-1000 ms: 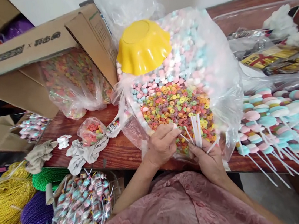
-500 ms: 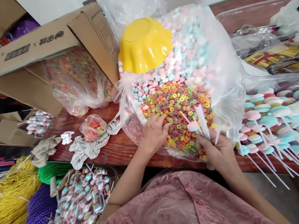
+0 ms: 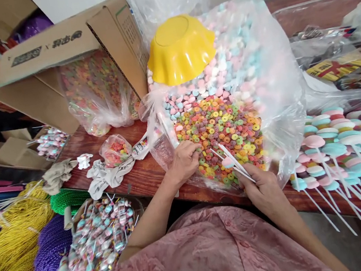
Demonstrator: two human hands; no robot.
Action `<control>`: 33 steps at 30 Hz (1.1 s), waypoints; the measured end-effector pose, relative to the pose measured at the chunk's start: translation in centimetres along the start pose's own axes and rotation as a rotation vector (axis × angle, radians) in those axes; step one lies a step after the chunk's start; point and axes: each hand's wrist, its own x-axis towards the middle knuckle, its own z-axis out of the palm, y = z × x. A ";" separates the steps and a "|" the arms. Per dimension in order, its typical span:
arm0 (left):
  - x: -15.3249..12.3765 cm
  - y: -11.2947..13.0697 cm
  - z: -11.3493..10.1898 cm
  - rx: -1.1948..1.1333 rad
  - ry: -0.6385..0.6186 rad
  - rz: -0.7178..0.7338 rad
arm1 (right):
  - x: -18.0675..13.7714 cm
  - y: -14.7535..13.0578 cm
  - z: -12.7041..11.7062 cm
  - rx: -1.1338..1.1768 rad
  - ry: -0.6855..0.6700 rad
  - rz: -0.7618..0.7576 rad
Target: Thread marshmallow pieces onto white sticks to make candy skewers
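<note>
My right hand (image 3: pixel 260 184) grips several white sticks (image 3: pixel 235 160) that point up and left over the candy. A pink and blue marshmallow (image 3: pixel 228 162) sits by the sticks, apparently threaded on one. Fingers curled, my left hand (image 3: pixel 184 159) is at the near left edge of a heap of ring-shaped gummies (image 3: pixel 223 124); whatever its fingertips pinch, if anything, is hidden. Behind the rings lie pink, white and blue marshmallows (image 3: pixel 240 63) on a clear plastic bag (image 3: pixel 282 93), with an upside-down yellow bowl (image 3: pixel 181 49) resting on them.
Finished-looking candy sticks (image 3: pixel 341 147) are piled at the right, their sticks jutting past the table edge. An open carton (image 3: pixel 119 45) holds a bag of gummies (image 3: pixel 95 89). Below left stand a box of wrapped candy sticks (image 3: pixel 98 247) and bundles of gold twist ties (image 3: pixel 21 227).
My left hand's fingers have gone from spread to curled at the rings. The sticks in my right hand have tilted over to the left. The view has shifted slightly.
</note>
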 end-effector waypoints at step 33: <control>-0.2 4.5 1.2 -1.419 0.325 -0.883 | 0.0 -2.4 2.4 0.351 -0.042 0.076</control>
